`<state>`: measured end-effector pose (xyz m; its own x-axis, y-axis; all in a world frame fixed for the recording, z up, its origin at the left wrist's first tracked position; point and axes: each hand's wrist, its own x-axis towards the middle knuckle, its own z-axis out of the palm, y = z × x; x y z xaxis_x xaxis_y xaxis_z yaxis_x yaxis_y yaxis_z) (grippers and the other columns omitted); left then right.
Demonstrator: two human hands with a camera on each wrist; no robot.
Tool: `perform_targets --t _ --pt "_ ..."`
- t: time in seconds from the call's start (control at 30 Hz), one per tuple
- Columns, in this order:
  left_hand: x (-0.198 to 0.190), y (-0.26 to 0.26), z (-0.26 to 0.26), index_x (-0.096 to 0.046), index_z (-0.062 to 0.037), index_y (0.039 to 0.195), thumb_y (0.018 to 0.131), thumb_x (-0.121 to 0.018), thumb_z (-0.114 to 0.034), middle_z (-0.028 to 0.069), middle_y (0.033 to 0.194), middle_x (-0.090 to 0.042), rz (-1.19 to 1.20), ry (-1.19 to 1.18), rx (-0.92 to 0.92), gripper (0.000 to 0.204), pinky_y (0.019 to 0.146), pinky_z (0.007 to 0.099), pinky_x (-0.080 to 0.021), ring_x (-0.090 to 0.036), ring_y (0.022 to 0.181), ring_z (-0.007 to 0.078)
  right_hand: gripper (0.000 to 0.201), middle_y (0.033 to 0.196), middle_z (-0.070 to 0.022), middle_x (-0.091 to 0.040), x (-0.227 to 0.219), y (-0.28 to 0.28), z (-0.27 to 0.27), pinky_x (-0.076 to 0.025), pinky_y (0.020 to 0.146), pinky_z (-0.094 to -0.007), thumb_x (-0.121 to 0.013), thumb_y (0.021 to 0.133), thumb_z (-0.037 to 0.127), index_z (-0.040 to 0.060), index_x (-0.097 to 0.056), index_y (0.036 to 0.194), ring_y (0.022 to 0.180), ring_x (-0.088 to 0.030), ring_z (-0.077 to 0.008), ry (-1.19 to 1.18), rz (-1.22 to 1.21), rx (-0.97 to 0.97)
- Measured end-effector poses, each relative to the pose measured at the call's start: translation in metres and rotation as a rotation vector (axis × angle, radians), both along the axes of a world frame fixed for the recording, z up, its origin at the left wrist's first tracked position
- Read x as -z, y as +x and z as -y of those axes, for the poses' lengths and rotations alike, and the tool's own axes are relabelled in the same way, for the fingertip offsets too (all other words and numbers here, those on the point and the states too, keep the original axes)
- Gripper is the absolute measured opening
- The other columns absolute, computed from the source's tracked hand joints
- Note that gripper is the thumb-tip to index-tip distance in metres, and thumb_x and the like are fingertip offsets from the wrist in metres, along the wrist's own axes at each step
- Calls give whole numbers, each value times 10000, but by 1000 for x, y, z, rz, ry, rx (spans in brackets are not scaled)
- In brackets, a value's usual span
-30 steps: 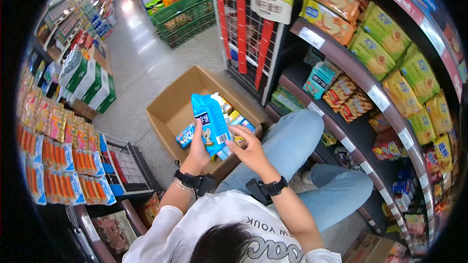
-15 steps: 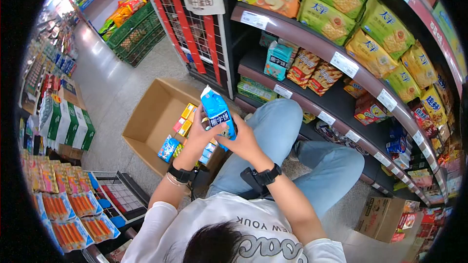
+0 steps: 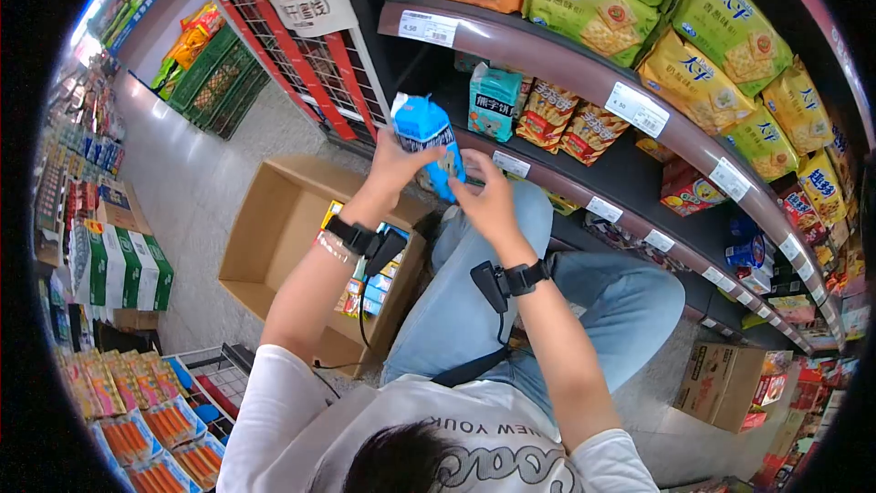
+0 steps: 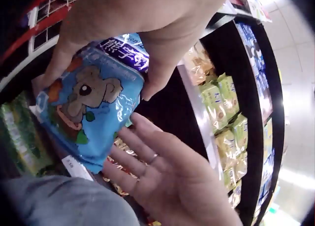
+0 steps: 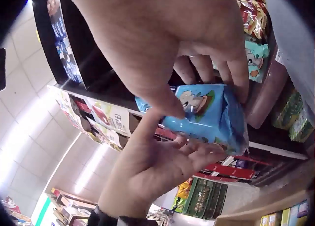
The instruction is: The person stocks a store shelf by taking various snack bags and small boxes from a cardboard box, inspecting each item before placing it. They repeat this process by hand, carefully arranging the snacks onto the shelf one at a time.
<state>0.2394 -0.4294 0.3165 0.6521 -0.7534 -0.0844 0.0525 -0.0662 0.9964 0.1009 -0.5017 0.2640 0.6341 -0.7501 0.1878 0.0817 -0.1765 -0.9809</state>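
You're crouched in a shop aisle on a pale tiled floor (image 3: 196,173), with curved snack shelves (image 3: 547,59) across the upper right of the head view and an open cardboard box (image 3: 274,237) at centre left. The blue snack bag (image 3: 427,137) sits upper centre, raised before the lower shelf. Your left hand (image 3: 397,164) curls its fingers round the bag's left side; your right hand (image 3: 488,201) rests straight, spread fingers against its right side. The bag is glossy blue, puffed, printed with a cartoon bear.
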Motion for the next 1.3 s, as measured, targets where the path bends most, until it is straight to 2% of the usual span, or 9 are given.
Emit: perform_targets --t 0.2,0.27,0.67,0.7,0.83,0.93,1.1,1.17,1.3 --pt "64 62 86 -380 69 1015 562 -850 -265 183 933 -599 502 66 -279 733 749 345 -494 -615 845 272 315 1063 -107 -623 6 -5 22 -499 740 -293 -622 813 91 54 -536 1114 915 -607 -189 19 -59 38" --pt "52 57 103 -354 68 1026 552 -853 -306 201 926 -595 576 151 -349 783 760 357 -491 -618 854 310 301 1045 -100 -627 12 -6 27 -496 739 -285 -618 818 82 53 -540 1107 909 -607 -180 36 -36 4" --pt "114 121 174 -344 61 1099 592 -808 -308 265 959 -572 867 -34 -344 780 767 446 -474 -579 904 420 207 979 -112 -632 18 -11 59 -465 821 -266 -540 864 4 -41 -540 1066 896 -597 -149 223 41 0" --pt "125 133 179 -412 33 1134 654 -768 -293 255 1010 -566 1064 -48 -301 681 762 444 -477 -570 929 420 207 979 -112 -632 19 -11 61 -465 820 -266 -536 862 -4 -39 -540 1066 896 -598 -150 230 42 3" --pt "124 142 194 -592 -40 1031 783 -622 -252 213 994 -607 1076 -41 -220 328 754 455 -481 -573 922 410 200 991 -105 -631 25 -12 65 -465 813 -248 -538 867 8 -20 -543 1066 926 -601 -146 255 42 0" --pt "133 157 200 -600 -35 1027 794 -597 -264 213 963 -621 1107 136 -201 327 752 453 -486 -583 909 406 196 998 -100 -630 26 -13 66 -465 809 -238 -543 871 20 -11 -545 1065 942 -602 -143 269 46 -13" --pt "178 177 208 -586 -32 1037 834 -550 -174 197 984 -613 406 -215 -134 250 648 402 -514 -620 825 322 193 993 -100 -631 21 -11 67 -465 805 -236 -544 870 20 -9 -546 1061 940 -602 -137 281 44 -14" --pt "131 148 186 -584 -30 1037 841 -535 -120 164 966 -616 -2 -252 -68 221 609 370 -515 -623 778 274 191 991 -98 -632 20 -9 66 -467 799 -236 -545 869 21 -6 -548 1058 935 -603 -134 292 52 -16" --pt "109 138 178 -566 -19 1063 819 -537 -49 125 963 -608 153 -207 21 247 595 325 -506 -608 757 230 185 976 -99 -636 16 -5 59 -478 771 -236 -548 862 17 -4 -553 1046 920 -606 -131 245 48 -11"
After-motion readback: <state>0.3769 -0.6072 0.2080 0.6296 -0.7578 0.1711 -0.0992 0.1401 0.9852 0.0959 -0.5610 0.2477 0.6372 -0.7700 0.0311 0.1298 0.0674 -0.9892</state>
